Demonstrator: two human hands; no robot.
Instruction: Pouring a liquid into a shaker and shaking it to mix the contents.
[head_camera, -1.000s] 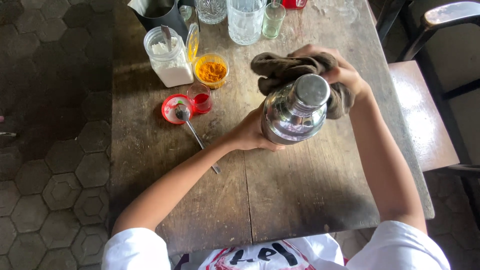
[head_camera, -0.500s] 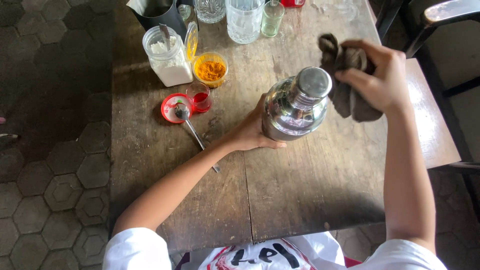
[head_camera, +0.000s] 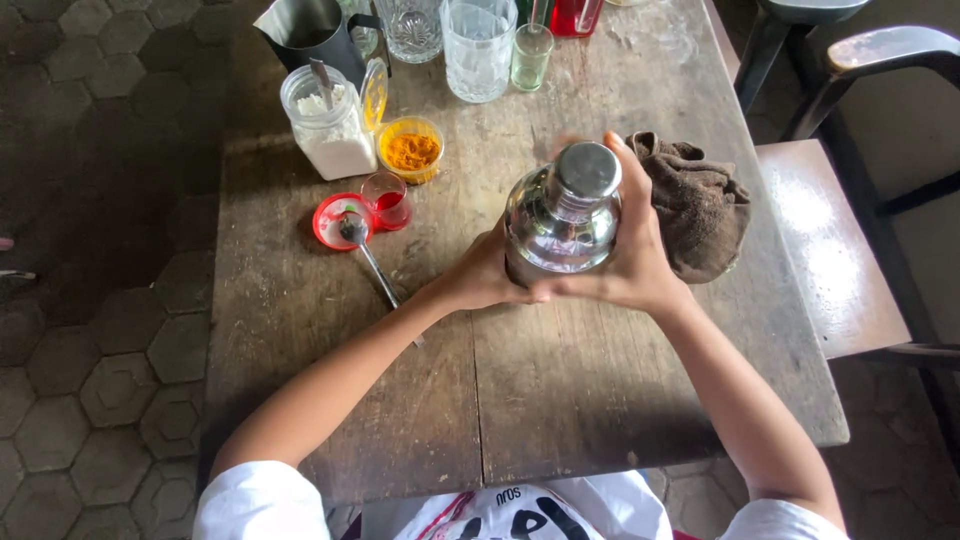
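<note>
- Your left hand (head_camera: 485, 280) and your right hand (head_camera: 630, 250) both grasp the shaker (head_camera: 562, 215), one on each side, above the table (head_camera: 560, 400).
- The cloth (head_camera: 700, 205) lies just behind your right hand, touching it.
- A spoon (head_camera: 365, 250) lies on a red lid (head_camera: 332, 222), to the left of your left hand.

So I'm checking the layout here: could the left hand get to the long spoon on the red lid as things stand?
Probably yes. The spoon lies in the open on the table, just left of the left hand, with nothing between them. But that hand, with the right hand, is clasping the steel shaker.
</note>
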